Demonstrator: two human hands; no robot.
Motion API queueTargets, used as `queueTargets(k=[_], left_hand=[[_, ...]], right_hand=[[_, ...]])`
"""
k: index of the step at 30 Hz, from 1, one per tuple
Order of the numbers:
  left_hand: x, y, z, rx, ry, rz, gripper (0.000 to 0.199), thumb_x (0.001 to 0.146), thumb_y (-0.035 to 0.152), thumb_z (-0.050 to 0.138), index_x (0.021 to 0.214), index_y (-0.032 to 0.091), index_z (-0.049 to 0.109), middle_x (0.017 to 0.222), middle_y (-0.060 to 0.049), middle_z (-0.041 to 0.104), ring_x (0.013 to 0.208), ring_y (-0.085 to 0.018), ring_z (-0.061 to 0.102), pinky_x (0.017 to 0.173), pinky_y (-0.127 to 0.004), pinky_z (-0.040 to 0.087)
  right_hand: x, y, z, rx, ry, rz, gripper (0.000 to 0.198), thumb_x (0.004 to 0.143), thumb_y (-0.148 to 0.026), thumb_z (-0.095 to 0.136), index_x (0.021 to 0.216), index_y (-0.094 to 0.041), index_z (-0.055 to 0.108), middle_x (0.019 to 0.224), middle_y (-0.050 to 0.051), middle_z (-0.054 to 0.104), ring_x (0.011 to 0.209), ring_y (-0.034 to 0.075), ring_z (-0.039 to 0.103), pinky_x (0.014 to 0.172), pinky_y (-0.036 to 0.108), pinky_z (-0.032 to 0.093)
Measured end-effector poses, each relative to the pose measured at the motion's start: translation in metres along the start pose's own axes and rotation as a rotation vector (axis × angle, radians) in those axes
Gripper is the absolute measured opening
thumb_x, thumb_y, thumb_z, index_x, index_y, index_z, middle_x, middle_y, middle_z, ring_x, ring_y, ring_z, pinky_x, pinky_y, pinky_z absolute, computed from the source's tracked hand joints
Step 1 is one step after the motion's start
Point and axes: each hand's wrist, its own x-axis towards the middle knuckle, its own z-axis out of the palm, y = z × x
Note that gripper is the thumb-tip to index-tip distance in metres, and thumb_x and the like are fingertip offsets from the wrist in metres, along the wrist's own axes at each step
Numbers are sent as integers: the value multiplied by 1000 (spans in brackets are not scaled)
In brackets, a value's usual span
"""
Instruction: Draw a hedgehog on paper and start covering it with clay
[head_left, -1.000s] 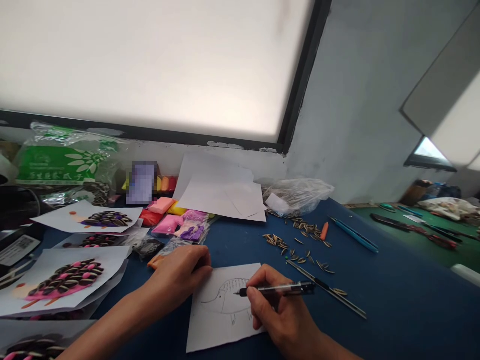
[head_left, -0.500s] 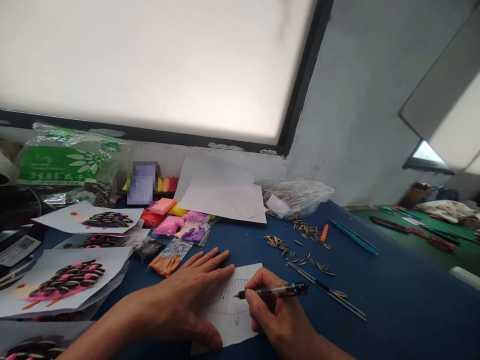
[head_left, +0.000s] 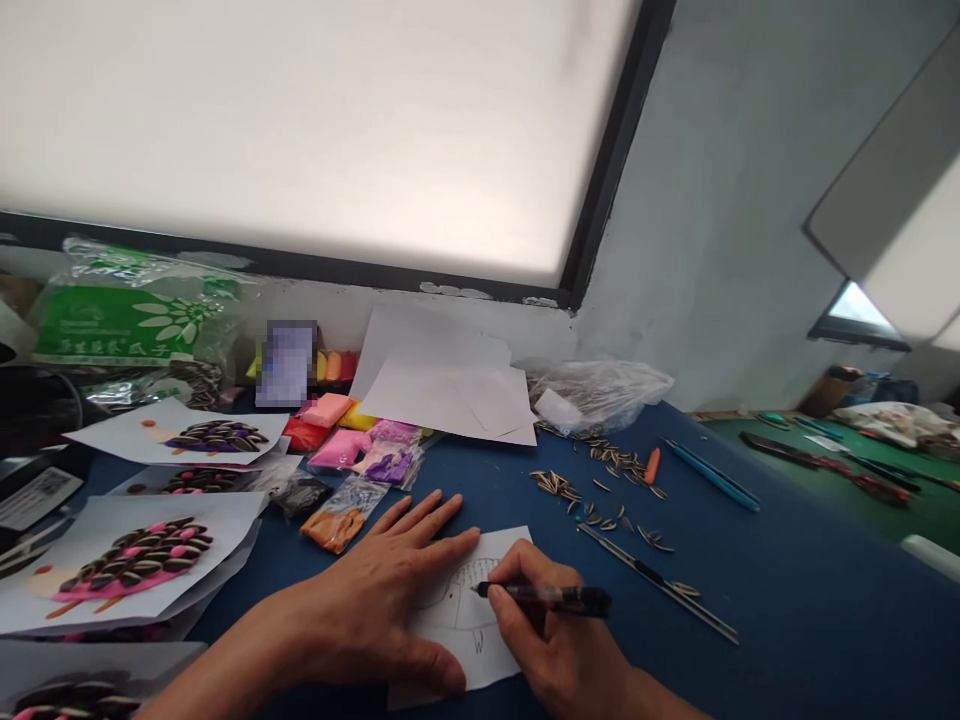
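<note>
The left hand is lying open, its fingers spreading over the left part of a white sheet and covering some of the pencil-like drawing there. The right hand is gripping a black pen, whose tip is pointing at the striped body of the drawn animal (whether it is touching the paper, I cannot tell). The sheet is lying on the blue tabletop, directly under both hands. Just beyond the left fingers, an orange clay packet is resting near other colourful packets. To the right of the sheet, sunflower seeds are lying scattered, with a slim metal tool and blue tweezers slanting nearby.
</note>
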Motion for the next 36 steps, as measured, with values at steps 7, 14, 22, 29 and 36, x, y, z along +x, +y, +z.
queueTargets(k=[7, 14, 22, 29, 36], left_hand=[[0, 2, -2, -15, -15, 4, 100, 75, 70, 69, 154, 28, 27, 161, -10, 2, 147, -40, -1, 115, -65, 10], [1, 2, -2, -10, -13, 6, 100, 74, 71, 69, 154, 28, 27, 162, -10, 4, 147, -39, 0, 116, -64, 10], [1, -1, 1, -26, -6, 18, 102, 73, 72, 70, 154, 28, 28, 162, -10, 4, 147, -40, 0, 116, -65, 9], [1, 2, -1, -24, -22, 8, 99, 74, 69, 70, 154, 28, 28, 162, -11, 4, 147, -40, 0, 115, -66, 10], [1, -1, 1, -63, 34, 32, 101, 71, 69, 74, 153, 26, 34, 161, -12, 10, 146, -43, 4, 115, -67, 11]], right_hand=[[1, 4, 1, 21, -21, 37, 18, 94, -33, 49, 82, -20, 52, 60, -5, 42, 50, 12, 36, 48, 25, 31], [1, 5, 0, 12, -32, 36, 18, 96, -34, 47, 85, -20, 52, 61, -5, 43, 50, 13, 37, 47, 25, 31], [3, 5, 0, -38, -20, -25, 16, 95, -30, 46, 83, -21, 50, 61, -4, 45, 51, 13, 40, 52, 26, 33], [2, 6, 0, -35, -53, 8, 18, 95, -33, 46, 83, -20, 51, 59, -5, 44, 49, 13, 38, 50, 25, 32], [1, 7, 0, -18, -72, 54, 20, 95, -36, 47, 85, -20, 52, 61, -3, 50, 51, 13, 43, 50, 26, 36]])
